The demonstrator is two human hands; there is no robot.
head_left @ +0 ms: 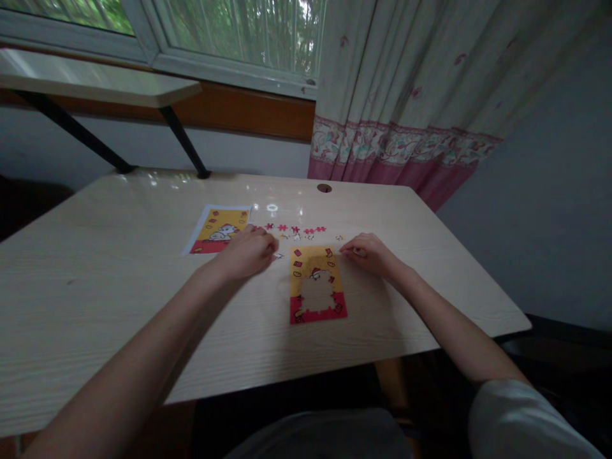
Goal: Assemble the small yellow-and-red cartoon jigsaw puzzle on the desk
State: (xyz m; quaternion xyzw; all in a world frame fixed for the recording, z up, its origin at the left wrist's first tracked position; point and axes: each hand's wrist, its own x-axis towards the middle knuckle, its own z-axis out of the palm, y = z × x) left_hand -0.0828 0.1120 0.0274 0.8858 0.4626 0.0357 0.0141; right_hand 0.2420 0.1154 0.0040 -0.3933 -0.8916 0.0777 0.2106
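Note:
A partly assembled jigsaw puzzle (317,313) lies between my hands, its yellow and red border joined around a gap in the middle. My left hand (252,252) is curled closed at the puzzle's upper left, beside a loose white puzzle piece (279,256). Whatever its fingers may hold is hidden. Just off the puzzle's upper right corner, my right hand (369,254) has its thumb and fingertips pinched together; I cannot make out what is in them. Loose red puzzle pieces (283,227) lie in a row beyond the puzzle, with several whitish pieces (297,236) below them.
A reference picture sheet (215,229) showing a white animal on yellow and red lies left, partly behind my left hand. The pale wooden desk (406,217) has a cable hole (324,188) at its back edge. A raised shelf (105,83) stands back left; a curtain (401,95) hangs behind.

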